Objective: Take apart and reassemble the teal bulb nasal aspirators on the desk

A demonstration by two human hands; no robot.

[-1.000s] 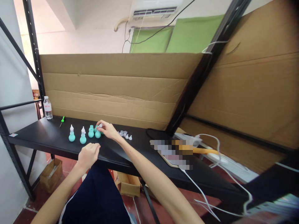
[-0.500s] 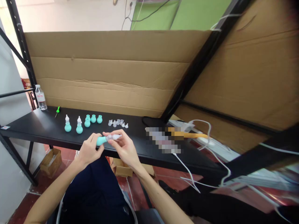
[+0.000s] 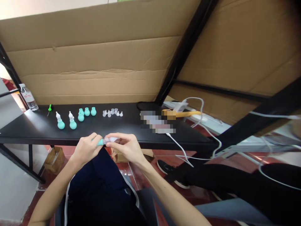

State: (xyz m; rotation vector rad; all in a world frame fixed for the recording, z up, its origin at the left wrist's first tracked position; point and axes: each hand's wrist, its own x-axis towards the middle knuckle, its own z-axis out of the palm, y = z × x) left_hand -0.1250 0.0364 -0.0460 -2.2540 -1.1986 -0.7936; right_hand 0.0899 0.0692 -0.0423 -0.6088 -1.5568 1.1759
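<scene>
My left hand (image 3: 86, 149) is closed round the teal rubber bulb (image 3: 100, 142) of a nasal aspirator, covering most of it. Thumb and fingers of my right hand (image 3: 129, 147) pinch its clear nozzle (image 3: 113, 139), which sits at the bulb's neck and points right. Both hands are just over the front edge of the black table (image 3: 127, 133). Behind them, two aspirators with nozzles on, one (image 3: 61, 124) left of the other (image 3: 73, 124), stand upright. Several open teal bulbs (image 3: 87, 112) and several small clear plastic parts (image 3: 109, 114) are grouped farther right.
A water bottle (image 3: 29, 97) and a green-handled screwdriver (image 3: 49, 108) are at the far left. A blurred-out device (image 3: 156, 122) with a white cable (image 3: 180, 146) lies at right. Cardboard (image 3: 94, 72) walls the back. Another person's leg (image 3: 218, 179) is at lower right.
The view has tilted down and shifted. My left hand now covers more of the bulb, and my right fingers have closed further over the nozzle. The things on the table have stayed in place.
</scene>
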